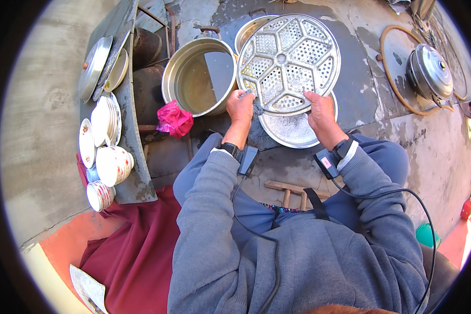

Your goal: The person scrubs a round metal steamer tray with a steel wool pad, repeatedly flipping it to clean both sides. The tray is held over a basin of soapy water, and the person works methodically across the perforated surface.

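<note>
My left hand (239,107) is closed at the lower left edge of a round perforated metal steamer tray (293,63), with a small dark grey wad (257,108), perhaps a scrubber, by its fingers. My right hand (320,112) grips the tray's lower right edge, thumb on top. The tray is held over a shallow metal basin (282,131) with pale contents, partly hidden beneath it. Just left of the tray is a large pot of murky water (199,83), with a crumpled pink cloth or bag (174,119) beside its lower rim. Another pot (246,29) shows behind the tray.
A slanted grey board (141,183) at left carries lids (94,63), stacked plates (103,118) and floral bowls (112,165). A lidded pot (432,73) and looped hose (384,42) lie right. A wooden stool or frame (293,189) shows below, maroon fabric (131,251) lower left.
</note>
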Motion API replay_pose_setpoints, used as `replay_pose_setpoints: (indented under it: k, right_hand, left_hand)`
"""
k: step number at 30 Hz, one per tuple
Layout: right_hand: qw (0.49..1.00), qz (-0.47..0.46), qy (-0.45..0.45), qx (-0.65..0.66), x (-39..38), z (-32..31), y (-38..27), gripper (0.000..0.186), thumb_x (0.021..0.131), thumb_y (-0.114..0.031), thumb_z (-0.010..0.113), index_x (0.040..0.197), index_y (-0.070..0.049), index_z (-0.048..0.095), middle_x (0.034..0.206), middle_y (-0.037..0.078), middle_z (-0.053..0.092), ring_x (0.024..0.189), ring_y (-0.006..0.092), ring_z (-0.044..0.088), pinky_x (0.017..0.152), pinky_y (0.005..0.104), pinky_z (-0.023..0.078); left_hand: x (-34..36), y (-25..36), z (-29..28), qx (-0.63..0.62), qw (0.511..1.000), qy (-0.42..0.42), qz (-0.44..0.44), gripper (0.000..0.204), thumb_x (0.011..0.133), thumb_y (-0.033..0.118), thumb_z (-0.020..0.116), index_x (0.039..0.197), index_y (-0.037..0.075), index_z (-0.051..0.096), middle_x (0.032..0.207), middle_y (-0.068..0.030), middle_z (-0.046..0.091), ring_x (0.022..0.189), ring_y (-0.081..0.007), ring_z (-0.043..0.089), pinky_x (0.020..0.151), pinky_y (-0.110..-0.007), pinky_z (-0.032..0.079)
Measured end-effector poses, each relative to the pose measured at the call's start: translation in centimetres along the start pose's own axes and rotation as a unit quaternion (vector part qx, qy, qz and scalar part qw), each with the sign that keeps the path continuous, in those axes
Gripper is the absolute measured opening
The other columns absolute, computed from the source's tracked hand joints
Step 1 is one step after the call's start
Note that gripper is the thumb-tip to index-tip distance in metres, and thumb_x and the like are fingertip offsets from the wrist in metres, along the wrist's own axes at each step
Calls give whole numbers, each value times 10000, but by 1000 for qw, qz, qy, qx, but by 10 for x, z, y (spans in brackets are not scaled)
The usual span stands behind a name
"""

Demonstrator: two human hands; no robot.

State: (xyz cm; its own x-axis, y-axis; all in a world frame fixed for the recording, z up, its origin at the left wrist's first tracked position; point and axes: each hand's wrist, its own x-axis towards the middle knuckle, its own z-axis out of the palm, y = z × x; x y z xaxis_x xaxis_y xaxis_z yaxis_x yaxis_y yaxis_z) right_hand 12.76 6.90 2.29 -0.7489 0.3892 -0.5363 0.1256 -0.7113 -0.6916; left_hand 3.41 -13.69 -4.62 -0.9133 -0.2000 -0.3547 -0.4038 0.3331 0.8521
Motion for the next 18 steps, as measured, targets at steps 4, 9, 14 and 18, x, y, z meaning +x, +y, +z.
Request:
replay_pose_setpoints:
  k: [4,9,14,18]
  right_hand:
    - [1000,-7,-8,-14,10,0,14,476,878,30,609,1347,21,527,1243,149,660,1079,277,673,927,423,558]
    - [999,8,18,-31,12,-5,31,448,887,15,620,1327,31,541,1211,149,668,1042,277,681,895,431,568]
    - [999,-36,27,-28,6,-3,35,390,853,33,635,1241,59,602,1096,141,697,955,249,682,875,365,538]
    - [998,-56,19,-38,-3,-7,30,419,867,25,639,1280,50,572,1141,139,687,995,260,682,881,397,558]
  left_hand:
    - [8,-21,1,2,999,8,-44,411,684,214,761,1035,3,724,948,-139,738,908,-248,687,837,-362,520]
    - [14,-42,2,-18,999,8,-42,395,681,199,769,1022,5,725,956,-133,735,900,-239,684,824,-358,518]
    - [12,-44,2,-53,997,-8,-50,363,691,183,770,1002,2,720,947,-112,724,872,-212,663,811,-349,513]
    - [0,-39,7,-99,995,-12,-29,119,751,79,743,835,26,676,792,-9,644,735,-115,579,681,-290,472]
